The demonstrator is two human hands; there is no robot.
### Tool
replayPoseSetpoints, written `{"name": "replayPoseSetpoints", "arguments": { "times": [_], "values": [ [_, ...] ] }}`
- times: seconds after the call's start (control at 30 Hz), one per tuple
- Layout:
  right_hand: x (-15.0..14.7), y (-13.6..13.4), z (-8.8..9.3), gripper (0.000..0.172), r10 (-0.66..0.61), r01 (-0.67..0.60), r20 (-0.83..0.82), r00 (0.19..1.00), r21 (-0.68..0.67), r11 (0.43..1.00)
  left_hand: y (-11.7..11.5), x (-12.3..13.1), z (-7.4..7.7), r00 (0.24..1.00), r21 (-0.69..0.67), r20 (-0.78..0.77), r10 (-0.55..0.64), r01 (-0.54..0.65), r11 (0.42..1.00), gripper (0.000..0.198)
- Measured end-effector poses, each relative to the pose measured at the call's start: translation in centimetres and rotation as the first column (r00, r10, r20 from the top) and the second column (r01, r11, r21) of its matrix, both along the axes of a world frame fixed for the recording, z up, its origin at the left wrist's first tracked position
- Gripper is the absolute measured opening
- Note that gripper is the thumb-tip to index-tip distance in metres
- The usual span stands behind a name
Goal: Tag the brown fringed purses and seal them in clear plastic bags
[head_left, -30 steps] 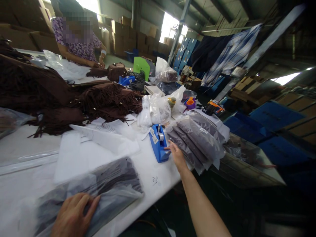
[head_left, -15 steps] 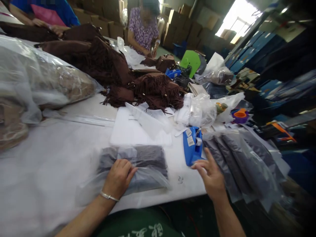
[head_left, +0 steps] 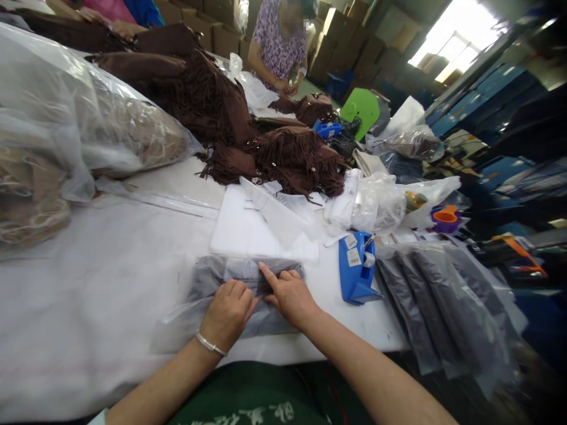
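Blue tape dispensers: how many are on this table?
2. One blue dispenser sits between the right hand and the bagged grey items; the other dispenser is farther back, near the green board. Clutter may hide more.

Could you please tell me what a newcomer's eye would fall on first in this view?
Probably the dark brown fringed heap across the far part of the white table, or the bright green panel beyond it. Nearer, the left hand and right hand meet on a plastic-wrapped grey package by the near edge, with a vivid blue tape dispenser to its right.
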State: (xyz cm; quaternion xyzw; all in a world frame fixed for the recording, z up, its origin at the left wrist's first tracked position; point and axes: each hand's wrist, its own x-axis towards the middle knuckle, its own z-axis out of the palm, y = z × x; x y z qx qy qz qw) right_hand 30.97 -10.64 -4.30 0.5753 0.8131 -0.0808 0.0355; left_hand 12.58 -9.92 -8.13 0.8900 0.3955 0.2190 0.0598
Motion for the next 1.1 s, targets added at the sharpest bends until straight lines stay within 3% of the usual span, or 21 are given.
{"name": "replayPoseSetpoints", "arguments": {
  "times": [0.17,0.23,0.33,0.4,0.47,0.57,0.63,0.73,0.8,0.87,0.97,1.03,1.1],
  "values": [
    [1.8,0.1,0.4,0.088,-0.247,0.248,-0.026,0.969,0.143,0.958,0.0,0.0,0.1,0.998,0.053,-0.065,0.008,-0.004,0.999,0.020],
    [2.5,0.1,0.9,0.085,-0.288,0.305,-0.121,0.950,0.152,0.940,-0.1,0.1,0.2,0.997,0.058,-0.076,0.009,-0.005,0.998,0.020],
    [2.8,-0.1,1.0,0.090,-0.169,0.194,-0.280,0.945,0.066,0.979,-0.2,0.3,0.3,0.998,0.050,-0.065,0.012,-0.009,0.999,0.019],
    [3.0,-0.2,0.9,0.089,-0.124,0.138,-0.274,0.954,0.029,0.990,-0.3,0.0,0.5,0.999,0.039,-0.051,0.014,-0.013,0.999,0.018],
    [3.3,-0.2,0.9,0.076,-0.167,0.190,-0.268,0.949,0.061,0.980,-0.4,-1.3,0.7,0.999,0.011,-0.029,0.019,-0.018,1.000,0.015],
    [3.5,0.0,1.8,0.035,-0.211,0.283,-0.453,0.866,0.096,0.954,-0.3,-4.8,1.1,0.998,-0.075,0.034,0.058,-0.056,0.996,0.017],
    [2.7,0.4,2.8,0.012,-0.165,0.214,-0.584,0.795,0.015,0.977,0.0,-7.3,1.2,0.992,-0.175,0.075,0.098,-0.084,0.981,0.018],
    [-0.4,1.8,4.2,0.019,-0.044,-0.081,-0.642,0.765,-0.164,0.983,0.6,-9.6,0.9,0.981,-0.365,0.120,0.154,-0.100,0.925,0.021],
    [-3.4,2.9,4.6,0.027,0.103,-0.270,-0.583,0.806,-0.207,0.940,0.8,-10.0,0.5,0.969,-0.454,0.144,0.203,-0.118,0.883,0.025],
    [-6.5,4.1,4.4,0.032,0.246,-0.353,-0.405,0.880,-0.213,0.911,0.8,-9.8,0.0,0.956,-0.484,0.154,0.250,-0.148,0.862,0.027],
    [-10.4,5.6,3.1,0.025,0.259,-0.278,-0.106,0.960,-0.247,0.928,0.5,-9.3,-0.8,0.948,-0.443,0.149,0.280,-0.190,0.876,0.027],
    [-11.6,6.5,2.3,0.023,0.194,-0.191,-0.014,0.981,-0.270,0.944,0.3,-9.2,-1.2,0.949,-0.385,0.144,0.282,-0.209,0.899,0.027],
    [-11.5,7.6,2.1,0.031,0.124,-0.110,0.035,0.992,-0.273,0.956,0.1,-9.2,-1.5,0.954,-0.339,0.135,0.269,-0.211,0.917,0.028]
  ]
}}
